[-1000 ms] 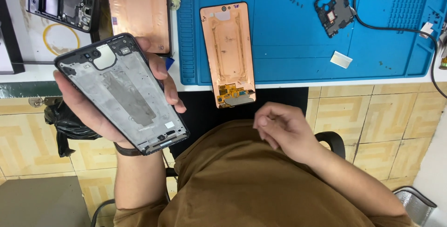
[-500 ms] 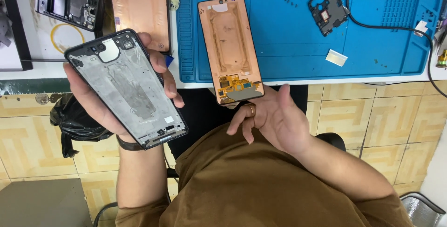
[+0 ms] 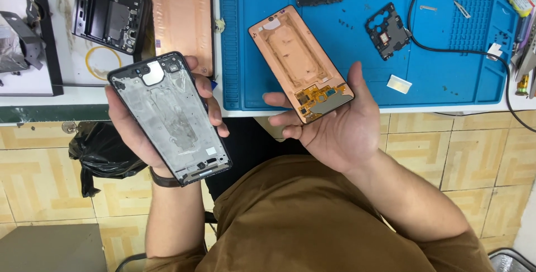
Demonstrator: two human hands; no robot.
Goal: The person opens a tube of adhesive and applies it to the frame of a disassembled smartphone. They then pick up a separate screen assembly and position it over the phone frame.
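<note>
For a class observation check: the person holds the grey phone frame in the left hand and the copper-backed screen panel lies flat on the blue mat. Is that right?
Not quite. The head view shows the copper-backed screen panel lifted in the right hand, its far end over the blue mat. The left hand does hold the grey phone frame.

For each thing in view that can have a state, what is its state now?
left hand: holds the phone frame from below, fingers wrapped round its edges.
phone frame: stripped, inner side up, tilted.
right hand: palm up, holds the display panel.
display panel: copper back up, lower end in the hand.
black cable: lies loose on the blue mat.
</note>
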